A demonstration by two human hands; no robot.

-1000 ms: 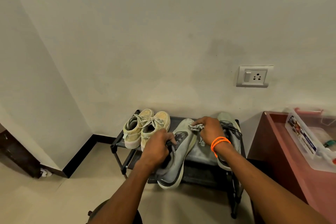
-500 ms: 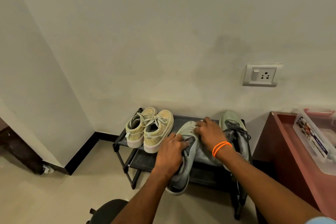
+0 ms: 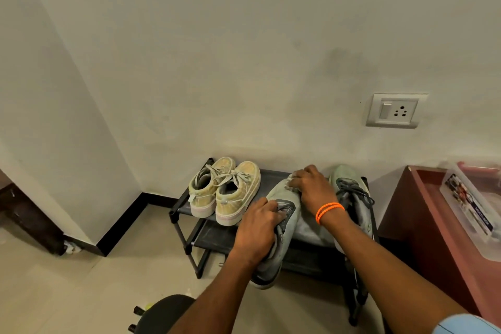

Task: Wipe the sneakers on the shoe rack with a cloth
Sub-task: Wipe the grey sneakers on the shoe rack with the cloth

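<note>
Gripping the grey sneaker (image 3: 282,225) at its collar, the left hand (image 3: 257,230) steadies it; the right hand (image 3: 311,187) apparently clutches a cloth (image 3: 289,181) on its toe.

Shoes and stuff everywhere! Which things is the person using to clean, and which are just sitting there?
For the job:
grey sneaker, gripped by left hand
cloth under right hand
other grey sneaker
yellow sneakers
shoe rack

Just sitting there:
wall socket
plastic box
red table
</note>
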